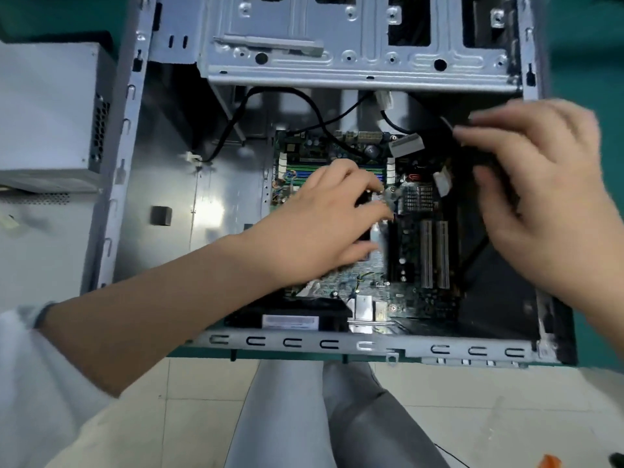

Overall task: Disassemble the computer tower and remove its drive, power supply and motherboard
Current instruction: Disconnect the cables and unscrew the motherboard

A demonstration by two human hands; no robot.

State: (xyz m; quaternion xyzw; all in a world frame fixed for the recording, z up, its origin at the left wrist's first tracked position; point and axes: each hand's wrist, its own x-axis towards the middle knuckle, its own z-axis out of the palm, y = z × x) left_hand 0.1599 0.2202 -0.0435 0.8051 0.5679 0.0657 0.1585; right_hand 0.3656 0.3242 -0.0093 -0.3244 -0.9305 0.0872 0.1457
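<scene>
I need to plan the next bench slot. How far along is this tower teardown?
Done, it seems: a grey box that looks like the power supply sits outside the case, and the drive cage looks empty. In hand: the left hand rests on the motherboard while the right hand handles a black cable. Left: the motherboard is still inside the case.

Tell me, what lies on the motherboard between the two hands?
In the head view, between left hand and right hand: motherboard with a finned heatsink, white connector, two pale slots.
</scene>
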